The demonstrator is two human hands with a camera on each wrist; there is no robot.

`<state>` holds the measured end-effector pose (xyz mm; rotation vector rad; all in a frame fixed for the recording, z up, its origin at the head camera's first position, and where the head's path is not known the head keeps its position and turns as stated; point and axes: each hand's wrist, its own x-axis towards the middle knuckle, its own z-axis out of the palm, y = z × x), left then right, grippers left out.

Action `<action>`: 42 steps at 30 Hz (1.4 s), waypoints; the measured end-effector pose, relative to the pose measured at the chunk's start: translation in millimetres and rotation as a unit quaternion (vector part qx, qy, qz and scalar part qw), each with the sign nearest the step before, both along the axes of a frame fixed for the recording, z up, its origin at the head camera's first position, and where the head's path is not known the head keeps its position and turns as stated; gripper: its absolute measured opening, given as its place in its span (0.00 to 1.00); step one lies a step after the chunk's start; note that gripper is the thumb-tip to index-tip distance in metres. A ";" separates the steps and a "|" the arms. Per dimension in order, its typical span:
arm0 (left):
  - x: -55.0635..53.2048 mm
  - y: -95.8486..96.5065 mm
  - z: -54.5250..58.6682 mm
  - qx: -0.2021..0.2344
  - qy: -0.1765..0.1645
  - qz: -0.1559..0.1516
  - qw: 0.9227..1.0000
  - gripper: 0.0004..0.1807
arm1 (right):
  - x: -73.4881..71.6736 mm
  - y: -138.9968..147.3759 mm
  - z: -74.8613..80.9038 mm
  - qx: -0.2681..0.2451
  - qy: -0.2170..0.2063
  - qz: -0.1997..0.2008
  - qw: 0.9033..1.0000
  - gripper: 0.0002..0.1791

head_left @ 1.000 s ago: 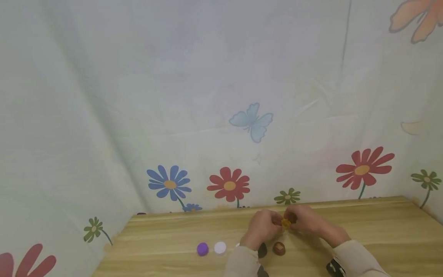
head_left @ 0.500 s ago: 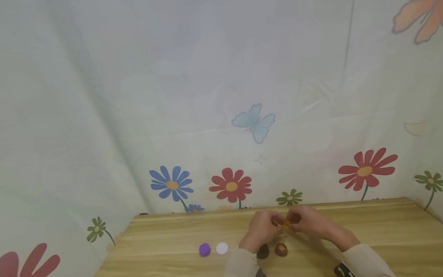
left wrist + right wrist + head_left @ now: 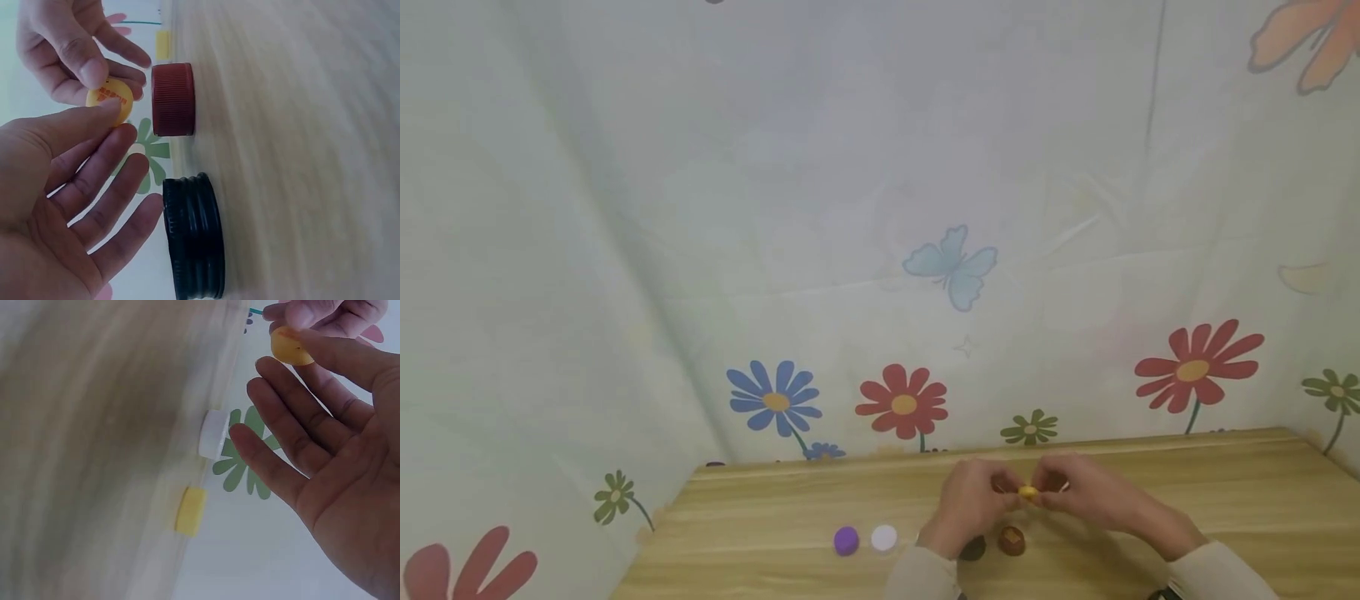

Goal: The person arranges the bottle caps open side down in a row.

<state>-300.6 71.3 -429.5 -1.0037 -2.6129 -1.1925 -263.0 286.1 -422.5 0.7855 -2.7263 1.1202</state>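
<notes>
A small yellow bottle cap (image 3: 1027,492) with red print on its top (image 3: 111,97) is pinched between both hands, raised off the wood-look table. My left hand (image 3: 967,502) grips one side of it between thumb and index finger. From the other side, thumb and fingertips of my right hand (image 3: 1093,497) hold it. In the right wrist view the cap (image 3: 290,347) shows its rounded edge, and the other fingers of my right hand (image 3: 325,450) are spread. A red-brown ribbed cap (image 3: 174,100) and a larger black ribbed cap (image 3: 194,237) stand on the table near my left hand.
Further left on the table (image 3: 760,500) lie a purple cap (image 3: 846,541) and a white cap (image 3: 883,538). The right wrist view shows another white cap (image 3: 214,434) and a yellow one (image 3: 190,511). A flower-printed cloth (image 3: 835,208) hangs behind the table's far edge.
The yellow cap has been turned between the fingers, so a smoother yellow face shows now. Both hands have shifted slightly right and down in the head view, which has itself moved a little.
</notes>
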 end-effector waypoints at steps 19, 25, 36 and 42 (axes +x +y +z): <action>5.4 0.7 -0.4 -0.038 0.017 -0.062 0.997 0.11 | 10.8 7.4 -8.6 -0.050 -0.055 0.019 0.997 0.04; 7.4 1.3 1.4 -0.055 0.003 -0.045 0.997 0.14 | 9.6 7.5 -9.7 -0.054 -0.061 0.026 0.996 0.05; 9.2 1.8 3.4 -0.074 0.008 -0.027 0.997 0.12 | 8.5 4.9 -9.0 -0.047 -0.062 0.035 0.996 0.08; 14.1 1.5 0.1 -0.067 -0.027 -0.020 0.997 0.09 | 11.3 4.1 -9.1 -0.032 -0.073 0.030 0.996 0.12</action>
